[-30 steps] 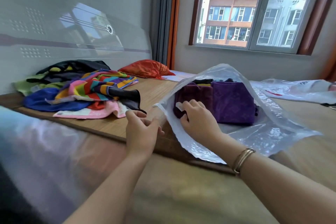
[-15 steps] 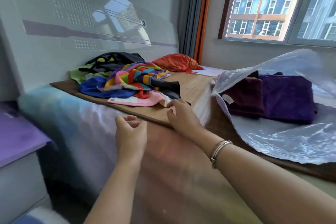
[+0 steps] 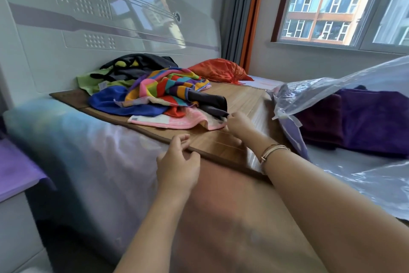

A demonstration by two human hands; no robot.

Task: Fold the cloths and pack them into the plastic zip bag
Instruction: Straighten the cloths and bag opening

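A right hand pinches the corner of a pink cloth at the near edge of a cloth pile on a bed. The left hand, at six o'clock from the pile, hovers with fingers loosely curled, holding nothing. A plastic zip bag holding folded purple cloths lies at three o'clock.

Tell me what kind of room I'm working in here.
Most likely a bedroom in a flat. You're at a bed with a glossy white headboard and a woven bamboo mat laid over the mattress. A curtained window looks out on apartment blocks.
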